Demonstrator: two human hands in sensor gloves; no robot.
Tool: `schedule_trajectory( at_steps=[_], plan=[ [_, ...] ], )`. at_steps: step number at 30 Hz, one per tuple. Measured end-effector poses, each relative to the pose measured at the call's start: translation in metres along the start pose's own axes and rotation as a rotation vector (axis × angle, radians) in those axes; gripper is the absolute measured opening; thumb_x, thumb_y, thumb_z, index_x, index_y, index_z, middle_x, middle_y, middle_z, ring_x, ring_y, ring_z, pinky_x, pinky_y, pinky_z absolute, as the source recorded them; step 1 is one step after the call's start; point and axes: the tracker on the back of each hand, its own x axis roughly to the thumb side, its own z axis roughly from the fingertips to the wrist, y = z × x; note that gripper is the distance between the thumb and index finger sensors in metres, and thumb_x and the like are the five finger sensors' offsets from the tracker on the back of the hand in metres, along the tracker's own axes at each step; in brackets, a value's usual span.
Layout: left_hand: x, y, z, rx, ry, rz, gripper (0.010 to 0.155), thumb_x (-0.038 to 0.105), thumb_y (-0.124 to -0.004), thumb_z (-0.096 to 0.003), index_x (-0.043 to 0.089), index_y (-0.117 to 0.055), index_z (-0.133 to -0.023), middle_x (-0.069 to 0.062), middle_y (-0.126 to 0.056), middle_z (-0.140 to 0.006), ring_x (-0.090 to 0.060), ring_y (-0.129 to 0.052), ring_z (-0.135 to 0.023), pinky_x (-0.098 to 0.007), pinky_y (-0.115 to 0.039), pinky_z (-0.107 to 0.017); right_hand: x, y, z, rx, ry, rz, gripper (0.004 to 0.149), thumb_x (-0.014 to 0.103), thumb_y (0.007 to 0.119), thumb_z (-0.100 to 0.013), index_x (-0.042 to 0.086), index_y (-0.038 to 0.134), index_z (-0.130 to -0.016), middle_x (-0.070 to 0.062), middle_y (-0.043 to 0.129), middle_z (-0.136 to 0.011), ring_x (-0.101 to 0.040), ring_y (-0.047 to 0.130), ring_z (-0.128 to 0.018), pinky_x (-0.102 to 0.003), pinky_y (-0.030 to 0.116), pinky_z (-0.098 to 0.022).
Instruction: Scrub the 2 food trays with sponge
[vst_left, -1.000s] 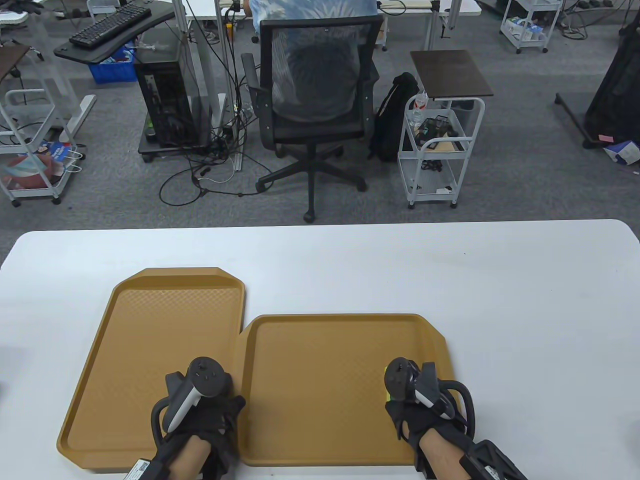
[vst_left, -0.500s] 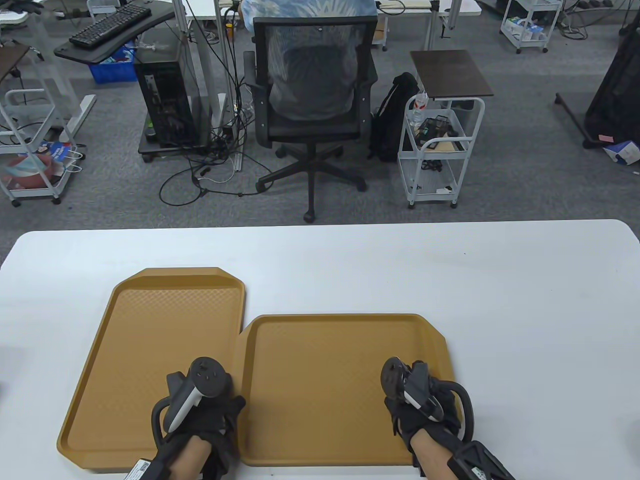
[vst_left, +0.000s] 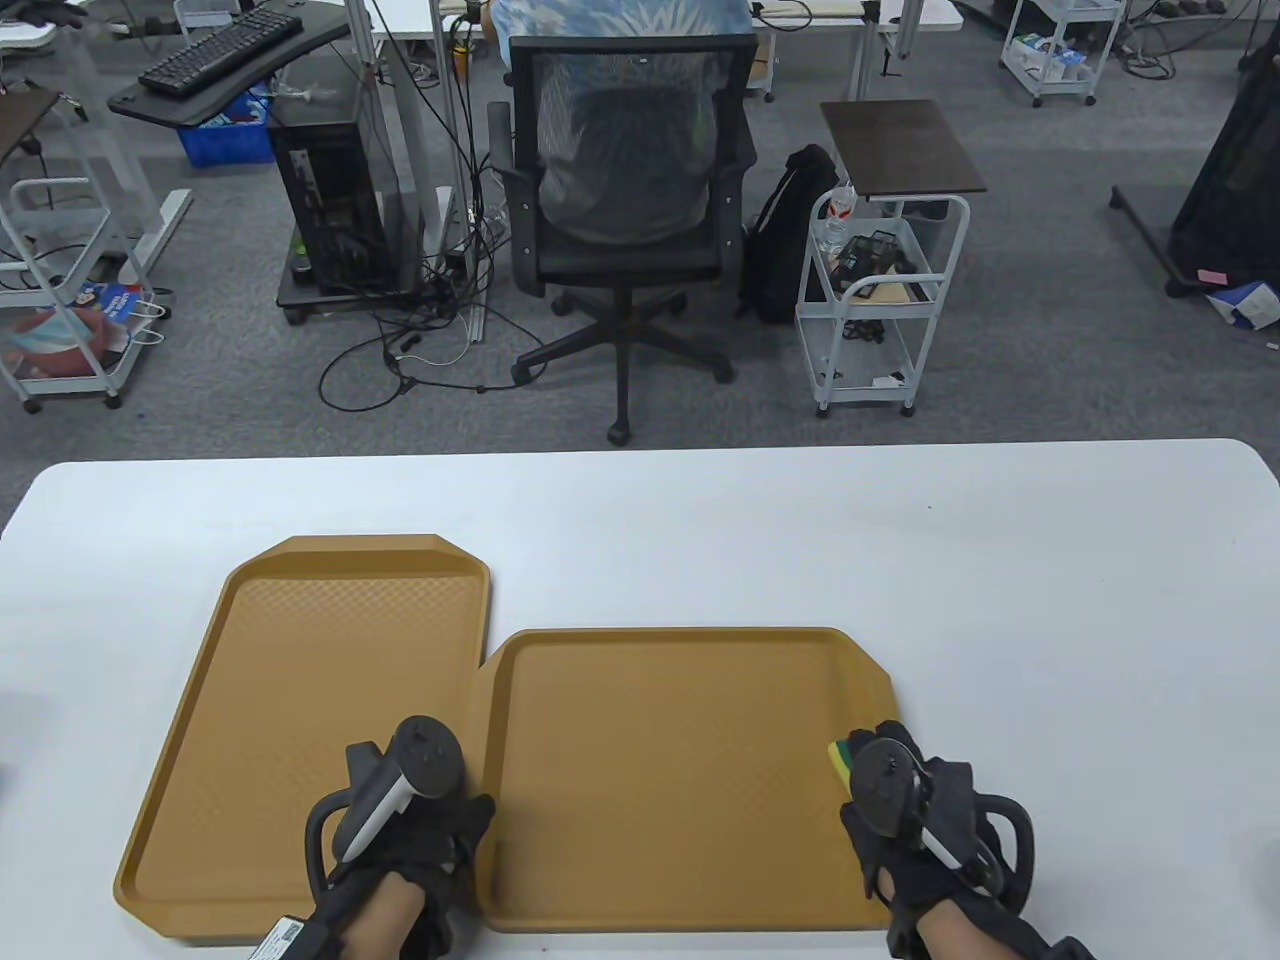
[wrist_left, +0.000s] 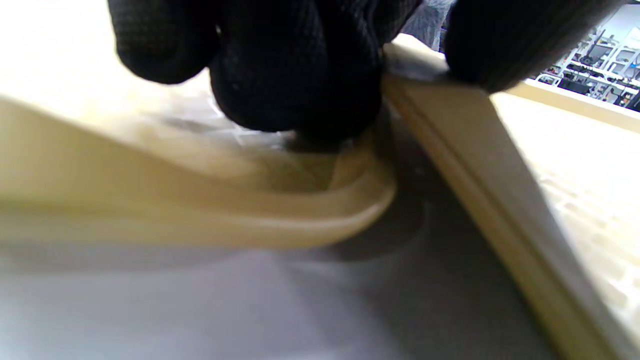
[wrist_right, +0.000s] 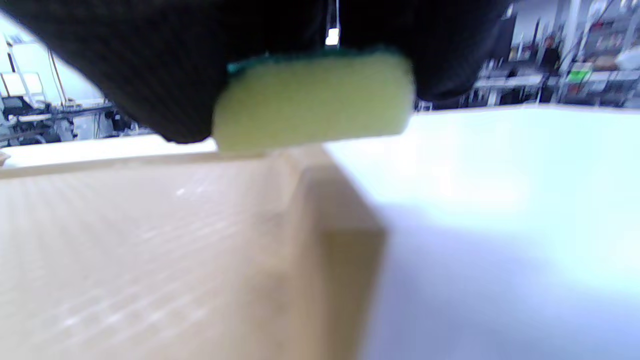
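Note:
Two brown food trays lie side by side on the white table. The left tray is set lengthwise and the right tray crosswise. My left hand rests where they meet at the near edge. Its fingers press into the left tray's corner and its thumb lies on the right tray's rim. My right hand grips a yellow sponge with a green back over the right tray's right rim. In the right wrist view the sponge juts out under the glove above the tray's edge.
Bare white tabletop stretches right of and behind the trays. Beyond the far edge a person sits in a black office chair, next to a white cart and a computer tower.
My right hand has slid to the right with the sponge, from the tray's inner surface to its right rim. The left hand shifted only slightly.

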Motion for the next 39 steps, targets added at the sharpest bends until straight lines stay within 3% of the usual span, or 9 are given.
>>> schedule_trajectory(
  at_steps=[11, 16, 20, 23, 25, 29, 33, 35, 39],
  plan=[
    [0.006, 0.000, 0.002, 0.046, 0.082, -0.012, 0.086, 0.060, -0.093, -0.0365, 0.015, -0.067, -0.105, -0.006, -0.099, -0.058, -0.025, -0.098, -0.036, -0.048, -0.083, -0.044, -0.046, -0.016, 0.019, -0.058, 0.015, -0.162, 0.068, 0.039, 0.091, -0.044, 0.026, 0.063, -0.105, -0.008, 0.054, -0.114, -0.042, 0.076, -0.091, -0.057, 0.071, -0.066],
    [-0.002, 0.005, 0.000, 0.030, 0.113, 0.122, 0.086, 0.062, -0.094, -0.0360, 0.015, -0.070, -0.104, -0.004, -0.100, -0.055, -0.024, -0.096, -0.032, -0.048, -0.083, -0.043, -0.043, -0.010, 0.016, -0.051, -0.028, -0.158, 0.068, 0.039, 0.091, -0.044, 0.026, 0.063, -0.104, -0.008, 0.054, -0.114, -0.042, 0.077, -0.090, -0.057, 0.072, -0.066],
    [-0.010, 0.009, 0.000, 0.033, 0.106, 0.281, 0.074, 0.065, -0.089, -0.0373, 0.018, -0.083, -0.095, 0.001, -0.102, -0.048, -0.021, -0.094, -0.026, -0.046, -0.084, -0.041, -0.044, -0.008, 0.014, -0.042, -0.041, -0.170, 0.068, 0.039, 0.091, -0.044, 0.026, 0.063, -0.104, -0.008, 0.054, -0.114, -0.041, 0.077, -0.090, -0.057, 0.072, -0.066],
    [-0.011, 0.011, 0.000, 0.022, 0.086, 0.362, 0.065, 0.065, -0.088, -0.0374, 0.024, -0.082, -0.087, 0.003, -0.097, -0.055, -0.022, -0.092, -0.035, -0.047, -0.079, -0.047, -0.044, -0.008, 0.014, -0.046, -0.048, -0.179, 0.068, 0.039, 0.091, -0.044, 0.026, 0.063, -0.104, -0.008, 0.054, -0.114, -0.041, 0.077, -0.090, -0.057, 0.072, -0.065],
    [-0.006, 0.013, -0.001, -0.030, 0.060, 0.334, 0.073, 0.071, -0.087, -0.0336, 0.026, -0.068, -0.089, -0.001, -0.086, -0.076, -0.025, -0.087, -0.052, -0.048, -0.074, -0.052, -0.045, -0.009, 0.013, -0.037, -0.050, -0.190, 0.068, 0.039, 0.091, -0.044, 0.026, 0.063, -0.104, -0.009, 0.054, -0.114, -0.042, 0.077, -0.090, -0.057, 0.072, -0.065],
    [0.000, 0.015, -0.001, -0.038, 0.023, 0.421, 0.064, 0.057, -0.088, -0.0409, 0.022, -0.063, -0.088, -0.010, -0.080, -0.093, -0.026, -0.103, -0.057, -0.042, -0.088, -0.043, -0.047, -0.013, 0.015, -0.043, -0.048, -0.231, 0.068, 0.040, 0.090, -0.044, 0.026, 0.063, -0.105, -0.009, 0.054, -0.113, -0.042, 0.078, -0.088, -0.057, 0.072, -0.065],
    [0.000, 0.018, -0.005, -0.092, 0.076, 0.548, 0.057, 0.052, -0.084, -0.0453, 0.021, -0.063, -0.088, -0.006, -0.095, -0.080, -0.018, -0.121, -0.032, -0.033, -0.103, -0.022, -0.049, -0.016, 0.016, -0.042, -0.049, -0.246, 0.068, 0.040, 0.090, -0.044, 0.025, 0.063, -0.104, -0.009, 0.055, -0.113, -0.042, 0.078, -0.088, -0.057, 0.072, -0.065],
    [-0.002, 0.022, -0.011, -0.136, 0.064, 0.632, 0.059, 0.050, -0.085, -0.0463, 0.022, -0.063, -0.094, 0.003, -0.102, -0.072, -0.020, -0.122, -0.032, -0.034, -0.102, -0.022, -0.050, -0.016, 0.016, -0.040, -0.046, -0.259, 0.068, 0.040, 0.090, -0.044, 0.025, 0.063, -0.104, -0.009, 0.055, -0.113, -0.042, 0.078, -0.088, -0.057, 0.072, -0.065],
    [-0.005, 0.032, -0.025, -0.127, 0.019, 0.808, 0.059, 0.049, -0.088, -0.0476, 0.022, -0.071, -0.098, 0.001, -0.105, -0.072, -0.023, -0.120, -0.032, -0.035, -0.100, -0.024, -0.052, -0.018, 0.016, -0.041, -0.049, -0.275, 0.067, 0.040, 0.090, -0.044, 0.025, 0.063, -0.104, -0.009, 0.055, -0.113, -0.042, 0.078, -0.088, -0.057, 0.072, -0.065]
  ],
)
